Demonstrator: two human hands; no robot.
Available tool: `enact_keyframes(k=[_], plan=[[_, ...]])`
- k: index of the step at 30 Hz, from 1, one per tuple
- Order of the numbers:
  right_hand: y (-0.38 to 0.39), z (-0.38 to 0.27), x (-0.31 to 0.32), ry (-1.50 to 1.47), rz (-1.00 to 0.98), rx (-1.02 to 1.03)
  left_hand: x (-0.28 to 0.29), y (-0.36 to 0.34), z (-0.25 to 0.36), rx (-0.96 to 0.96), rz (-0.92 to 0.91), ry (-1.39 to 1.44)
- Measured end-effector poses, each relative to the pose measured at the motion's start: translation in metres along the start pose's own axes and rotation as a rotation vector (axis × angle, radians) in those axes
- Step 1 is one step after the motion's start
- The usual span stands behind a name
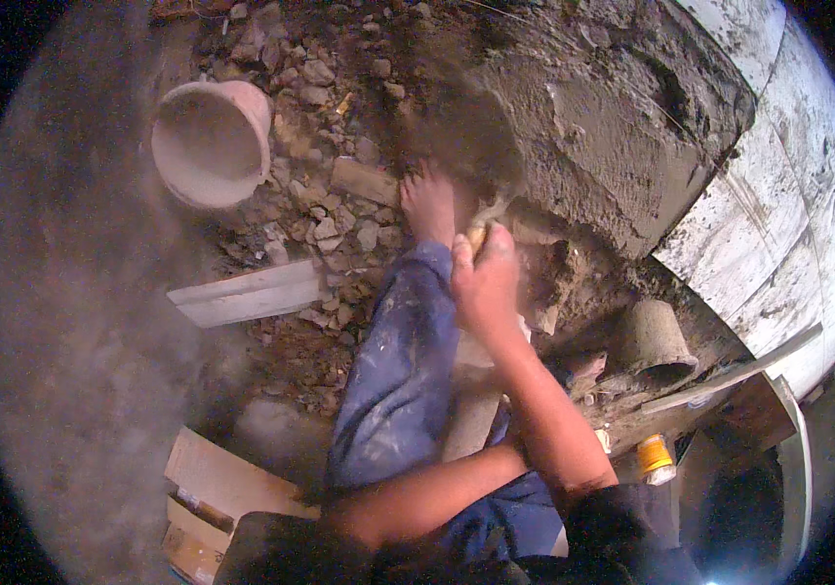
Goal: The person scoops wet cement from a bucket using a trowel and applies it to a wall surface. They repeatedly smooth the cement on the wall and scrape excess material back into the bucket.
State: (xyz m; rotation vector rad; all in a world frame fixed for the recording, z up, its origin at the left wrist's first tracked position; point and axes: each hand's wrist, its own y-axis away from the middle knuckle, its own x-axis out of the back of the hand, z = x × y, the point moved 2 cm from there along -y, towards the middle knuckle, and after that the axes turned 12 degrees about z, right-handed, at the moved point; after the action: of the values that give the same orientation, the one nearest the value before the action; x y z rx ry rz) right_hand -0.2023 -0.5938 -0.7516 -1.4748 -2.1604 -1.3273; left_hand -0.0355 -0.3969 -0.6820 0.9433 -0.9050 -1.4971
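My right hand is closed around the yellowish handle of a trowel, just right of my bare foot. The trowel's metal neck points away from me, and its blade is hard to tell from the grey mortar. A rough layer of wet mortar spreads beyond and to the right of the hand. My left forearm crosses over my lap in blue trousers. The left hand itself is hidden behind my right forearm.
Left of my foot lie broken stones, a dusty bucket and a whitish board. Whitish panels border the mortar at right. A second bucket lies tipped near a wooden strip. Cardboard and a yellow container are nearer.
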Motion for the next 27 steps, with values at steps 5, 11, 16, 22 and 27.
enact_keyframes(k=[5,11,16,22,27], plan=[[-0.066,-0.036,0.008,-0.079,-0.054,0.227,0.031,0.004,0.042,-0.266,-0.016,-0.337],[-0.115,0.005,0.018,-0.143,-0.277,0.249,0.064,0.002,0.098,-0.036,-0.348,-0.612],[-0.038,0.055,0.035,0.214,-0.33,0.338,0.076,-0.001,0.105,-0.006,-0.346,-0.553],[-0.016,0.088,0.069,0.429,-0.24,0.277,0.05,0.008,0.083,-0.174,-0.092,-0.538],[0.005,0.129,0.138,0.497,-0.084,0.236,0.051,-0.001,0.087,-0.104,-0.316,-0.639]])
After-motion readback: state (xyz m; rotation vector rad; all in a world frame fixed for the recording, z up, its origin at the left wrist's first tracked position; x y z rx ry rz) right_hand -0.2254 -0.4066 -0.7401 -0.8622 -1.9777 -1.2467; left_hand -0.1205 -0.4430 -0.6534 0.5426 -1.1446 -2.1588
